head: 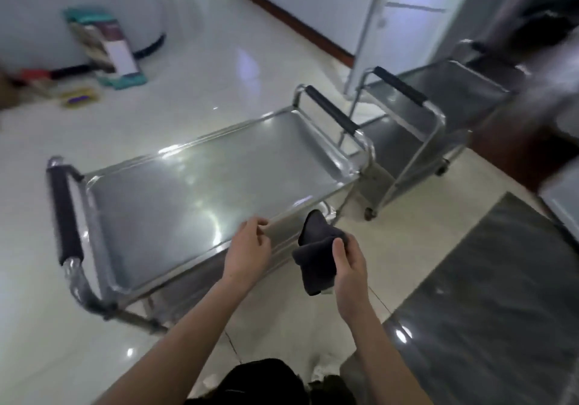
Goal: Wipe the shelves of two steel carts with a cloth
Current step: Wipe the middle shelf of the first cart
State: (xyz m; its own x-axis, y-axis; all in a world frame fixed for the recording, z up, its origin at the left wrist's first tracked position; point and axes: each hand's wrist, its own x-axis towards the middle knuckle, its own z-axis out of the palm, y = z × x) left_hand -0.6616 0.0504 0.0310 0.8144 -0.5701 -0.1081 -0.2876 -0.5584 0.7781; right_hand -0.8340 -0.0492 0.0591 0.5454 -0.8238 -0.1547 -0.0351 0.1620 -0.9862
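We saw the dark cloth (316,260) bunched in the right hand (349,266), thumb & fingers curled round it, held in the air just off the near edge of the closer steel cart (200,179). Left hand (249,248) sat at that same near rim of the top shelf (175,191), fingers loosely bent w/ tips at the edge; couldn't tell if it truly gripped the rim. Black-padded handles at both ends of the cart. A 2nd steel cart (438,113) stood beyond, to the right, close to the first, its shelves darker. Both on a glossy pale tile floor (219,59). Grey mat (488,295) lay to the right. Boxes & clutter (103,47) against the far wall, blurred.
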